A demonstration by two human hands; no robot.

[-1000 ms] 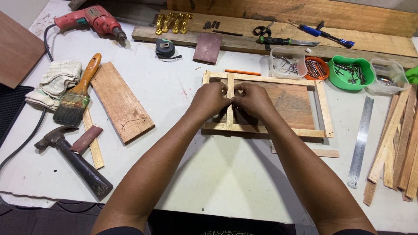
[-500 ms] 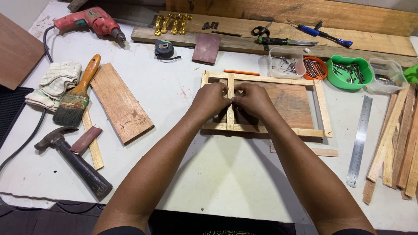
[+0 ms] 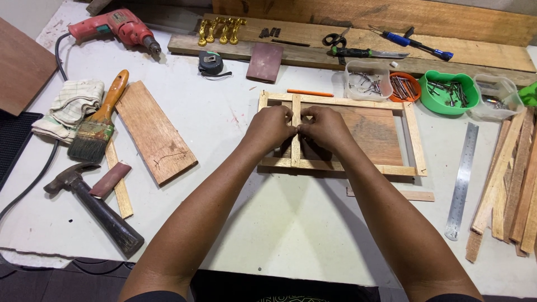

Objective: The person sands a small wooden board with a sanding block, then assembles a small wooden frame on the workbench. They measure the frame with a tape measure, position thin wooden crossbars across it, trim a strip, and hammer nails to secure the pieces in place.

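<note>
A small wooden frame (image 3: 411, 134) of thin pale strips lies on a brown board (image 3: 375, 131) in the middle of the white table. A vertical strip (image 3: 296, 154) crosses the frame near its left end. My left hand (image 3: 271, 127) and my right hand (image 3: 324, 128) meet over that strip, fingertips pinched together on it. Both sets of fingers are curled, and what lies under them is hidden.
Left: hammer (image 3: 95, 207), paintbrush (image 3: 98, 120), cloth (image 3: 70, 106), plank (image 3: 154, 131), red drill (image 3: 114, 25). Back: tape measure (image 3: 211, 63), sandpaper block (image 3: 264, 61), scissors (image 3: 335, 39), knife (image 3: 369, 53), tubs of nails (image 3: 450, 92). Right: steel ruler (image 3: 462, 179), wood strips (image 3: 512, 179).
</note>
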